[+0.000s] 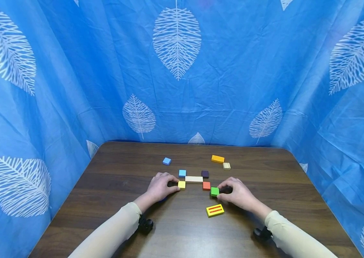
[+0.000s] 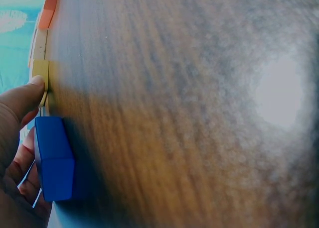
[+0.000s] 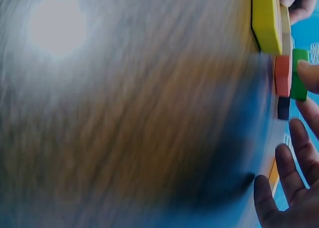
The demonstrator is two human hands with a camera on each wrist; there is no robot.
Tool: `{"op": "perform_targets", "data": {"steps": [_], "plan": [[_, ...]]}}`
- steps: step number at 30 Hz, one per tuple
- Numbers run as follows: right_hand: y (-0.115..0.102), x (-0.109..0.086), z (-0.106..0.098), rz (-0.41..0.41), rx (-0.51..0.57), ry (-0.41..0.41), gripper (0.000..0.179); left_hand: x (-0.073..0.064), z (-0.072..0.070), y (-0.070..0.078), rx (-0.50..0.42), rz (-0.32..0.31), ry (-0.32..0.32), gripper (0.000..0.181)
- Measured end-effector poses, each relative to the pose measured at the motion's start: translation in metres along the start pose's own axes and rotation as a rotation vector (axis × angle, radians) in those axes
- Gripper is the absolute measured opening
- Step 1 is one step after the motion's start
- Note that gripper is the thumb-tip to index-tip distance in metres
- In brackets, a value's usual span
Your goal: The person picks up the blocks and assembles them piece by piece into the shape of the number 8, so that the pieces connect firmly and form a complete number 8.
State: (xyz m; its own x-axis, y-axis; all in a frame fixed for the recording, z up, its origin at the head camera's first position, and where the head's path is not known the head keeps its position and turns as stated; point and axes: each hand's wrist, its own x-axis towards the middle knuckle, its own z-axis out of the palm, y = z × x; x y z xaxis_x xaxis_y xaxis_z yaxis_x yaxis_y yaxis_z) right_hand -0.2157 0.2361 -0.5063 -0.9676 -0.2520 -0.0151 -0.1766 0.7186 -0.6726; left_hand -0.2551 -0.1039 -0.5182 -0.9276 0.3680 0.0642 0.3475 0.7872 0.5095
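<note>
My left hand [image 1: 162, 185] pinches a small yellow block [image 1: 181, 185] between thumb and fingers, at the left end of a long cream block [image 1: 194, 179]. A dark blue block [image 2: 56, 158] lies beneath that hand, almost hidden in the head view. With thumb and fingertips, my right hand [image 1: 238, 193] holds a green block [image 1: 214, 192]; the right wrist view shows it higher than the red block [image 1: 206, 186] beside it. The red block sits at the cream block's lower right corner. Light blue [image 1: 182, 173] and dark purple [image 1: 205, 174] blocks stand behind the cream block's two ends.
A yellow block with red stripes [image 1: 215, 210] lies in front, between the hands. Farther back are a blue block [image 1: 167, 161], an orange block [image 1: 218, 158] and a ridged cream block [image 1: 226, 166]. The brown table [image 1: 114, 168] meets a blue leaf-patterned curtain [image 1: 182, 118].
</note>
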Motion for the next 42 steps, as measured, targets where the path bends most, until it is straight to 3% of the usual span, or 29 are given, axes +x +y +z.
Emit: {"op": "perform_targets", "data": {"steps": [20, 42], "plan": [[-0.024, 0.001, 0.031, 0.012, -0.129, 0.083, 0.025, 0.001, 0.000, 0.001, 0.007, -0.015, -0.003, 0.030], [-0.028, 0.003, 0.038, -0.016, -0.218, 0.110, 0.024, 0.000, -0.001, 0.002, 0.011, -0.010, 0.000, 0.030]]}}
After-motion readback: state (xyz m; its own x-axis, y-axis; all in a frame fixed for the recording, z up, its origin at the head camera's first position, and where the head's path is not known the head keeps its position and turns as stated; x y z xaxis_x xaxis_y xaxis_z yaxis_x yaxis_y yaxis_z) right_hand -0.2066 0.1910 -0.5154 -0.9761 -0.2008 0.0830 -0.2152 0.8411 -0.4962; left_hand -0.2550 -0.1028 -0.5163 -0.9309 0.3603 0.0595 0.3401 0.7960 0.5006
